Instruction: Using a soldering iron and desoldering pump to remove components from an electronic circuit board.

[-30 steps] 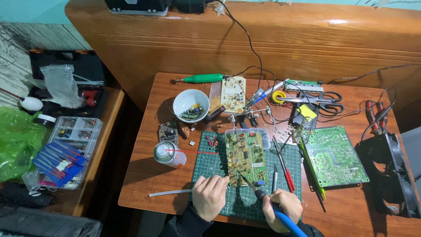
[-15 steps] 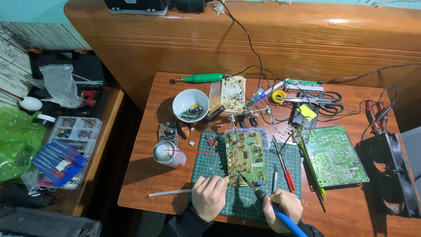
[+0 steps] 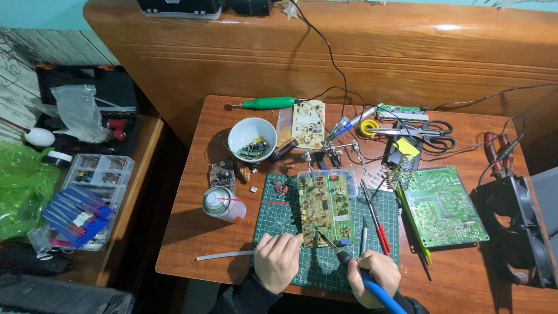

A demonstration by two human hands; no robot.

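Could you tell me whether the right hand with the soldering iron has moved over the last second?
No. The right hand keeps the soldering iron at the circuit board's near edge.

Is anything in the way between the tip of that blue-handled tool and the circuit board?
Nothing visible. The right hand holds the soldering iron with its tip at the circuit board's near edge, and the left hand sits at the board's corner, off to the side.

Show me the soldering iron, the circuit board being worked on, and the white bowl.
soldering iron (image 3: 349, 264), head view, on the dark barrel just ahead of the right hand.
circuit board (image 3: 324, 208), head view, middle of its component side.
white bowl (image 3: 235, 141), head view, on its left inner wall.
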